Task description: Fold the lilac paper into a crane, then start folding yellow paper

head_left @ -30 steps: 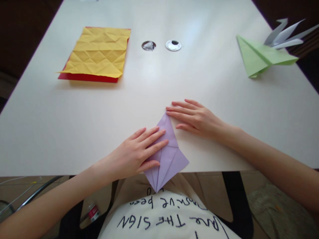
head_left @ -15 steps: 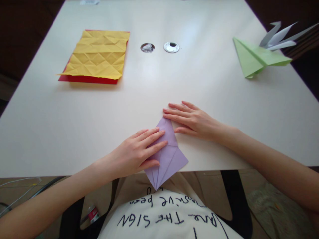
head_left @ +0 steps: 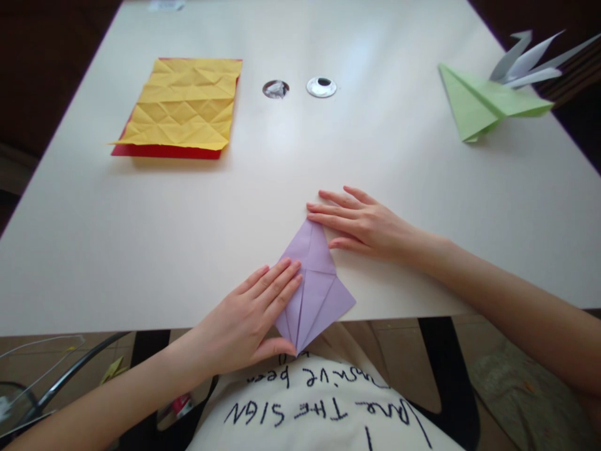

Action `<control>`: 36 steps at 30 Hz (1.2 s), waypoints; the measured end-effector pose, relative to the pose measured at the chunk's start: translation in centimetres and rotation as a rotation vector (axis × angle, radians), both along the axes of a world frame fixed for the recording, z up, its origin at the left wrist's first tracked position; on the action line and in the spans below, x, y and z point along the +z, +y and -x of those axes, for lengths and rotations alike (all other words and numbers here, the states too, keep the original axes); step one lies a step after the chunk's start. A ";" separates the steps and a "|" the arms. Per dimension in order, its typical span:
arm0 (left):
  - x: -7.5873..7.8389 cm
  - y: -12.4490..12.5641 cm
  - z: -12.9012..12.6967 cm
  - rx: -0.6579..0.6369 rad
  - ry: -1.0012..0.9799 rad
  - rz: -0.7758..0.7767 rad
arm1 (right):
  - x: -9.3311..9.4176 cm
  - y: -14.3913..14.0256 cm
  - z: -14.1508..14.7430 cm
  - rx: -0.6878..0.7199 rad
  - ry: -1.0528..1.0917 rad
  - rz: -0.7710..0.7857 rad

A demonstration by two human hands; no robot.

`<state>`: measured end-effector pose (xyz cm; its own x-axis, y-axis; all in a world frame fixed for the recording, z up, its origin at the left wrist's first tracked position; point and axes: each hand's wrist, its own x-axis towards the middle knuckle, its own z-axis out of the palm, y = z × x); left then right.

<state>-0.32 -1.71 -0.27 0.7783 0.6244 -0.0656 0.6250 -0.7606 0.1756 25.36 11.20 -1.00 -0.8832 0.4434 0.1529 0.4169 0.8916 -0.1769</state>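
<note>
The white table [head_left: 141,250] fills most of the frame, smooth and faintly glossy, with two round holes at upper centre. At upper left lies a yellow sheet [head_left: 185,103], heavily creased in a grid of triangles, resting on a red sheet [head_left: 164,151] that shows only as a thin edge. At upper right sit a green folded model [head_left: 483,106] and, just behind it, a white folded model [head_left: 530,59] with thin pointed flaps.

At lower centre, on the table's near edge, lies the lilac paper [head_left: 315,285], folded to a kite-like shape with sharp creases, its lower tip overhanging. By its look the folding is midway: a base shape, not a finished figure.

The left hand [head_left: 244,319] lies flat on the paper's left side, fingers extended, grasping nothing. The right hand [head_left: 364,222] rests open, fingertips touching the paper's upper tip.
</note>
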 end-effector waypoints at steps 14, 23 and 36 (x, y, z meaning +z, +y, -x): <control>-0.6 0.9 -1.0 0.042 -0.058 -0.046 | 0.2 -3.9 1.6 0.063 0.072 0.098; -0.4 -0.6 -0.5 0.022 -0.056 -0.041 | -0.2 -3.6 1.5 0.098 0.000 0.108; -0.5 -3.5 0.1 0.013 -0.113 -0.064 | -0.4 -3.7 1.6 0.085 0.017 0.071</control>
